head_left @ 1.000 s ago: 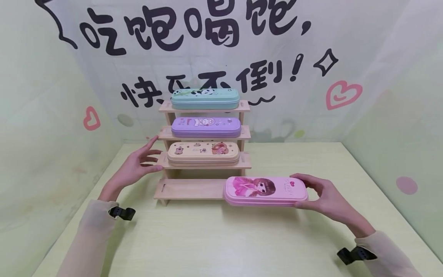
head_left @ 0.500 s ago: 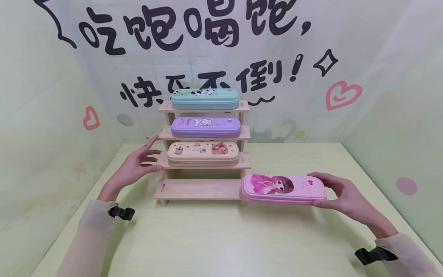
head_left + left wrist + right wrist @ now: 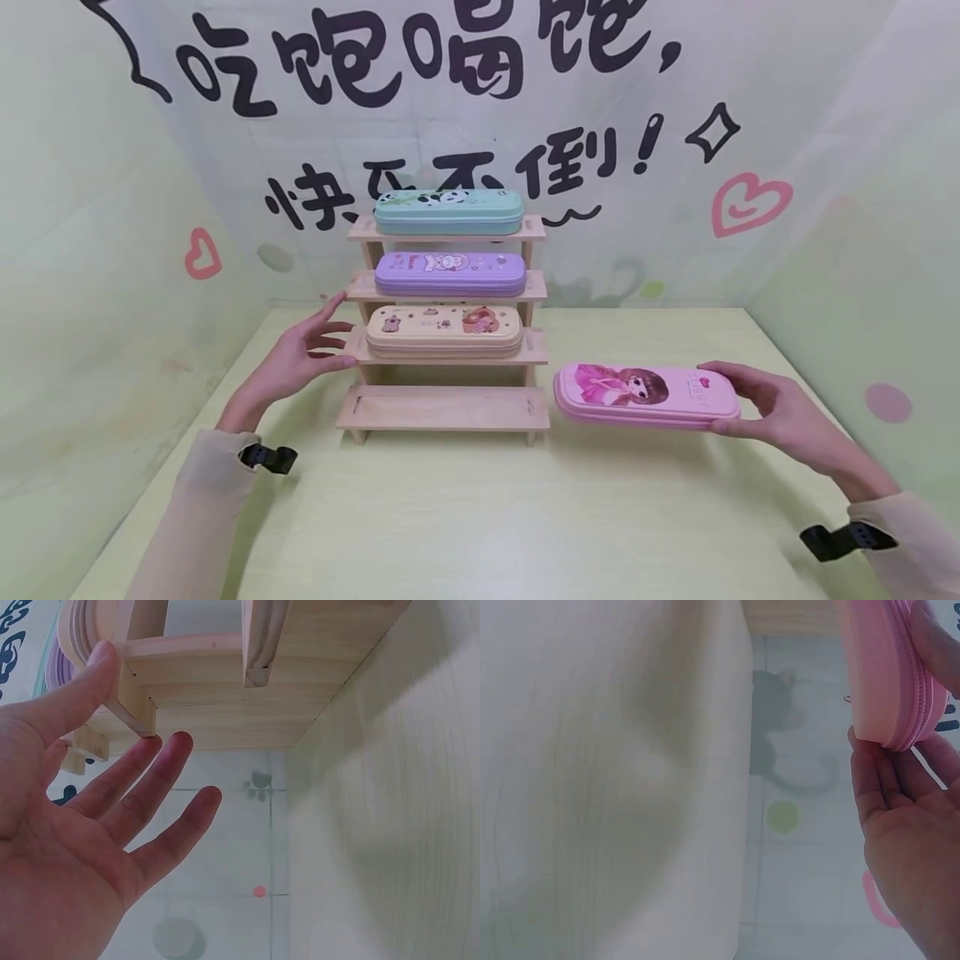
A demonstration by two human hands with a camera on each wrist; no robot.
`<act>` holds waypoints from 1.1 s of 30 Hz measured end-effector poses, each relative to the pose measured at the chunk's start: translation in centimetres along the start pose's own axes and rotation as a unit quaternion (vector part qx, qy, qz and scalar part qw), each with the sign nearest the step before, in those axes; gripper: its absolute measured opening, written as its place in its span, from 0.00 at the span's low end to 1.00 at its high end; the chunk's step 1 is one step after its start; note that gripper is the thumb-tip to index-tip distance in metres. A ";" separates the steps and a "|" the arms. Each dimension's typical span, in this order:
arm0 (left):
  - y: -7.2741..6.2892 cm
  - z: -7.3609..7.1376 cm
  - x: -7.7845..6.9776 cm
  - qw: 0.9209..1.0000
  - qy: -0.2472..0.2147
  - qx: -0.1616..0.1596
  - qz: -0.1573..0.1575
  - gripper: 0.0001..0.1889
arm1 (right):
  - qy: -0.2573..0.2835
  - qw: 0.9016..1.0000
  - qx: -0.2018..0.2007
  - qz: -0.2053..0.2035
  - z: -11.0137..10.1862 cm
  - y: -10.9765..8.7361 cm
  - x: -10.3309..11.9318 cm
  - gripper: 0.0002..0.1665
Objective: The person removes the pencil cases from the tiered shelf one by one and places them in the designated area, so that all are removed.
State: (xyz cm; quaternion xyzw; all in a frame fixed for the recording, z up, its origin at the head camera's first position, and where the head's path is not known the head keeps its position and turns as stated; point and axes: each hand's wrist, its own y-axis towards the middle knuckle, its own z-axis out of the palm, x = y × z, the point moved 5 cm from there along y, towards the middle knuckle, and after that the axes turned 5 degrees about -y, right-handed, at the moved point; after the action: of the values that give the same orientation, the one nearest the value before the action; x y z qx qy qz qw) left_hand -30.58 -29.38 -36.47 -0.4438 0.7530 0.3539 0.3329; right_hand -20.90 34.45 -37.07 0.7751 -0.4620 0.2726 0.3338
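Observation:
My right hand (image 3: 795, 414) grips the right end of a pink pencil case (image 3: 647, 395) with a doll picture, thumb in front and fingers behind. The case hangs above the table, just right of the bottom step. In the right wrist view its zipper side (image 3: 885, 671) shows. My left hand (image 3: 291, 360) touches the left edge of a wooden step stand (image 3: 450, 408). Its fingers are spread and fairly straight, the thumb at the third shelf's end. A mint case (image 3: 448, 212), a purple case (image 3: 450, 275) and a cream case (image 3: 444, 332) lie on the upper steps.
The bottom step bears no case. Pale wood-look table (image 3: 480, 508) stretches in front and to the right. A white cloth backdrop (image 3: 637, 250) with black writing rises behind the stand, and pale side walls flank the table.
The pink pencil case, held in my right hand, has moved right and slightly up, away from the bottom step. My left hand keeps its place at the stand.

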 end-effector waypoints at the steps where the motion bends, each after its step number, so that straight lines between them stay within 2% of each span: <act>1: 0.1 0.0 0.0 1.000 0.001 0.001 0.000 0.55 | 0.001 1.000 0.000 0.001 -0.3 0.0 -0.2 0.43; 6: 0.2 0.2 0.0 1.000 0.003 0.004 -0.004 0.55 | 0.000 1.000 -0.001 0.007 -1.2 0.3 -1.4 0.43; 14: 0.1 0.3 -0.1 1.000 0.007 0.003 -0.008 0.54 | -0.009 0.999 0.011 0.031 -1.4 1.3 -3.5 0.41; 25: 0.1 0.3 0.1 1.000 -0.005 0.002 -0.013 0.55 | -0.014 0.998 0.025 0.049 -1.7 3.9 -6.0 0.42; 33: 0.0 0.1 0.1 1.000 -0.003 0.001 -0.011 0.55 | -0.006 0.997 0.029 0.067 -2.3 5.7 -6.9 0.42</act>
State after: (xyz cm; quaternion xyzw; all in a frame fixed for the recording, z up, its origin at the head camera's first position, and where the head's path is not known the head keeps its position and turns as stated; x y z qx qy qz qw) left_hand -30.63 -29.30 -36.64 -0.4505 0.7476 0.3508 0.3393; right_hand -29.17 37.94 -39.16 0.7534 -0.5066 0.3028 0.2899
